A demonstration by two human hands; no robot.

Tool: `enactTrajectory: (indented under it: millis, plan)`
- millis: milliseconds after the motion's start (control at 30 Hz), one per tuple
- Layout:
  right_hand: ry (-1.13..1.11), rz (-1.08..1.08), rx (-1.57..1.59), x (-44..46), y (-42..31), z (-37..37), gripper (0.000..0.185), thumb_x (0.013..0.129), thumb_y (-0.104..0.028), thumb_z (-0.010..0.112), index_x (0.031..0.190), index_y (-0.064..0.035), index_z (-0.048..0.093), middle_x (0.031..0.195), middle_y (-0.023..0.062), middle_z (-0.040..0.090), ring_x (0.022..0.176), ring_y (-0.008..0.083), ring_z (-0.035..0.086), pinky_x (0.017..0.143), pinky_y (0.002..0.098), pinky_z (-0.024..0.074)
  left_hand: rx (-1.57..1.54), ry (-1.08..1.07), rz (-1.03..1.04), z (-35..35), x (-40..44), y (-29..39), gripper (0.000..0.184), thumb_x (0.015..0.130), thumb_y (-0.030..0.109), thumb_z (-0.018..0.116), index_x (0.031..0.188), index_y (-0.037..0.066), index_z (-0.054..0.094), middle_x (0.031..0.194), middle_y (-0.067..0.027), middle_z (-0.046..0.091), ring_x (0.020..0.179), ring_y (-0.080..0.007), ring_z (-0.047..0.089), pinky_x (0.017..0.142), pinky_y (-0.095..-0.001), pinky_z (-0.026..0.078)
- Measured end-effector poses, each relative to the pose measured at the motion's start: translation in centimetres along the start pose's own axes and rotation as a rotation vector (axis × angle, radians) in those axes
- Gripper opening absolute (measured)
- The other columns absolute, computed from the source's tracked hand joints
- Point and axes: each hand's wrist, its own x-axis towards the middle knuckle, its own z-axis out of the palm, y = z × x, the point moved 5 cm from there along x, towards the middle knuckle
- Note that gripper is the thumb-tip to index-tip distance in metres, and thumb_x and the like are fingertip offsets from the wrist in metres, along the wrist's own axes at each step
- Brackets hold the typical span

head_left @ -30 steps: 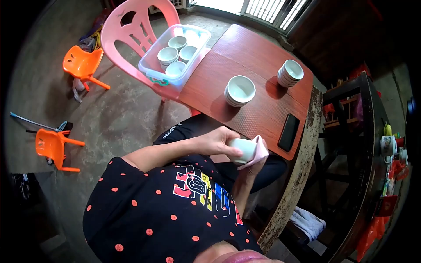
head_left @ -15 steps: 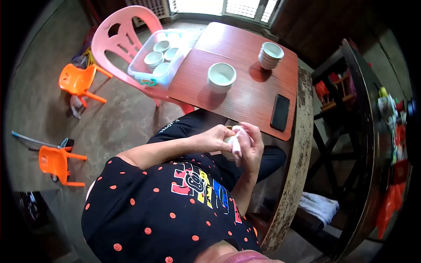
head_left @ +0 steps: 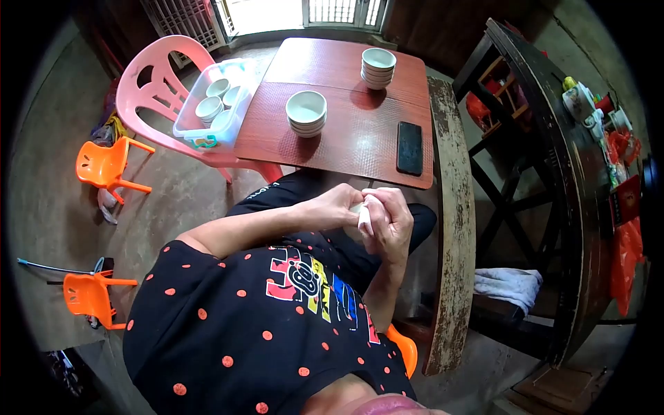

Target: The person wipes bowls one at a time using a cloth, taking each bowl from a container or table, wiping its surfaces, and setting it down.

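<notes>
Above my lap, just off the table's near edge, my two hands are together. My left hand (head_left: 337, 206) is closed on a small pale bowl (head_left: 355, 207), mostly hidden by my fingers. Bunched in my right hand (head_left: 391, 225) is a whitish cloth (head_left: 364, 220), pressed against the bowl. On the table beyond, a stack of white bowls (head_left: 306, 114) stands nearest my hands. Another stack of bowls (head_left: 378, 68) is farther back on the right.
A phone (head_left: 409, 148) lies near the right edge of the red-brown table (head_left: 346, 155). A clear plastic bin (head_left: 183, 119) with several bowls sits on a pink chair (head_left: 138, 93). A worn wooden bench (head_left: 453, 242) runs along the right. Orange stools (head_left: 104, 162) stand at left.
My right hand has curled further over the cloth, so less of cloth and bowl shows. The camera view has shifted, moving the table up and left in the picture. The stacks stay in place.
</notes>
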Motion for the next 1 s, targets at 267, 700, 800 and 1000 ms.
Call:
enactTrajectory:
  millis: [267,700,800,1000]
  plan:
    - [0.648,0.169,0.682,-3.8,2.4,3.4,0.06,0.079,-0.05,0.065,0.106,0.0028,0.054,0.098,0.0093,0.056,0.091,0.0199,0.058,0.076,0.0311,0.0482,-0.563,0.075,0.132,-0.3,-0.2,1.0,0.038,0.079,0.023,0.072,0.104,-0.003,0.061,0.091,-0.0074,0.065,0.084,-0.0119,0.061,0.076,-0.0257,0.05]
    - [0.459,0.363,0.975,-3.5,4.9,5.5,0.055,0.094,-0.046,0.036,0.125,-0.0014,0.047,0.119,0.0118,0.055,0.102,0.0242,0.058,0.082,0.0355,0.0515,-0.754,0.027,0.044,-1.7,-1.1,-0.2,0.042,0.085,0.03,0.065,0.112,-0.002,0.055,0.098,-0.0073,0.063,0.087,-0.0133,0.061,0.072,-0.0259,0.05]
    - [0.235,0.361,0.841,-0.7,4.5,3.6,0.051,0.094,-0.04,0.042,0.125,-0.0001,0.047,0.118,0.0134,0.055,0.106,0.0241,0.056,0.089,0.0335,0.0466,-0.864,-0.034,-0.071,-1.2,-1.3,-0.9,0.037,0.086,0.027,0.066,0.108,0.0,0.056,0.096,-0.0074,0.063,0.085,-0.0155,0.063,0.074,-0.0308,0.052]
    - [0.031,-0.038,0.364,0.9,-0.1,1.3,0.035,0.09,-0.017,0.042,0.109,0.0079,0.057,0.124,0.0208,0.054,0.111,0.0289,0.054,0.098,0.0367,0.0384,-1.208,-0.14,0.006,0.1,-1.0,-0.6,0.037,0.089,0.026,0.061,0.117,0.005,0.053,0.108,-0.0093,0.062,0.1,-0.0221,0.061,0.09,-0.043,0.049]
